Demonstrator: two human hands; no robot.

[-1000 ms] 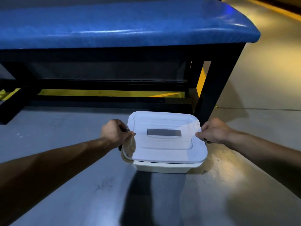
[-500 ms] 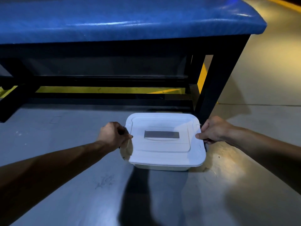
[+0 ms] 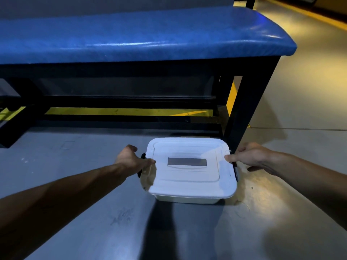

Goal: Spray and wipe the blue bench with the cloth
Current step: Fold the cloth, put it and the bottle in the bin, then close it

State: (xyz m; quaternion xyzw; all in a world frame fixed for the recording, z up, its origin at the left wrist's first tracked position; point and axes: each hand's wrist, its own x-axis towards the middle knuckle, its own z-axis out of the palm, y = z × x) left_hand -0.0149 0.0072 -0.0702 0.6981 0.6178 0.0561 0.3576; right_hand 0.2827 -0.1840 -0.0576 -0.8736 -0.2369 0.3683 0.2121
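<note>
Both hands have loosened at the white storage box point(image 3: 189, 171) since half a second ago: then they were curled tight against its two short ends, and now the fingers are spread. The left hand point(image 3: 131, 159) rests its thumb on the lid's point(image 3: 193, 177) left edge with the fingers opened above a dark latch point(image 3: 143, 156). The right hand point(image 3: 249, 154) lays a thumb tip on the right edge, its fingers lifted off the box, and a dark latch point(image 3: 235, 170) shows just below that thumb. Neither hand grips anything — both are open and only touching the lid. The lid seems to sit flatter and more squarely on the box than it did a second ago, though I cannot tell whether the latches are fastened or freed.

No spray bottle or cloth is in sight; my guess is they are inside the box, so the work on the bench has not yet begun. The blue bench point(image 3: 142, 34) stands directly behind the box on the grey floor point(image 3: 75, 212), its padded top bare and glossy, its dark front leg point(image 3: 247, 102) just beyond the box's far right corner. If the latches are now released, lifting the lid off is likely the next step — then taking out what is needed.
</note>
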